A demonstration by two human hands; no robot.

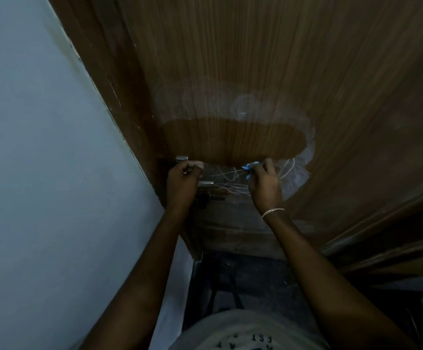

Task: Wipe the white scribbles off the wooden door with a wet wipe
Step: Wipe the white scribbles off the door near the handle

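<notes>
- A person's right hand holds a crumpled pale-blue wet wipe against the brown wood-grain door. The fingers are clenched round the wad, which is bunched too tightly to show any long axis.
- One tangle of thin white scribbles lies on the door between the two hands, its loops spreading sideways. It sits just beneath one dark damp oval patch whose long axis runs across the vertical grain.
- The left hand grips one silver metal door handle at the door's edge, fingers curled round it.
- One silver chain bracelet circles the right wrist; a pale blue-grey wall stands to the left.
</notes>
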